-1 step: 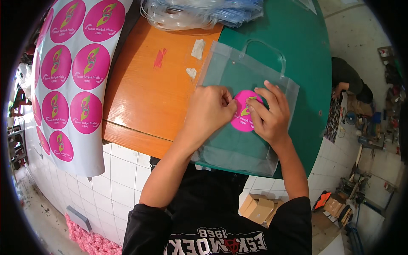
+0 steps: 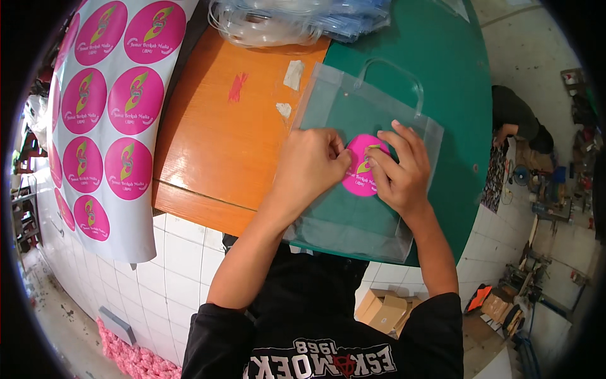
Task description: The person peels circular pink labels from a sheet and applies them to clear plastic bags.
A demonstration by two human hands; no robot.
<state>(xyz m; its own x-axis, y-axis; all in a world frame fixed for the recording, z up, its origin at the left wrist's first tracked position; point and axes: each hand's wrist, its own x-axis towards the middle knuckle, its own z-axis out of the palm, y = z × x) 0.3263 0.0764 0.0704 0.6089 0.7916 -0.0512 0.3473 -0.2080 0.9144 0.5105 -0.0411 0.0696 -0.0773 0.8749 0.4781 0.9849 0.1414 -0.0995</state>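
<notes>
A round pink sticker (image 2: 358,180) with a green and yellow leaf design is over the front of a clear plastic bag (image 2: 344,234). The bag lies flat, its looped handle (image 2: 421,88) pointing away from me. My left hand (image 2: 312,156) is closed, thumb and forefinger pinched at the sticker's left edge. From the other side, my right hand (image 2: 404,170) has its thumb and forefinger together on the sticker's right part, while its other fingers are bent and lifted apart. Whether the sticker's underside touches the bag is hidden.
A white sheet of several matching stickers (image 2: 129,243) hangs over the table's left side. Clear bags with tubular handles (image 2: 353,18) are heaped at the far edge. The tabletop is part orange wood (image 2: 208,139), part green (image 2: 457,151). Another person (image 2: 521,114) bends down at the right.
</notes>
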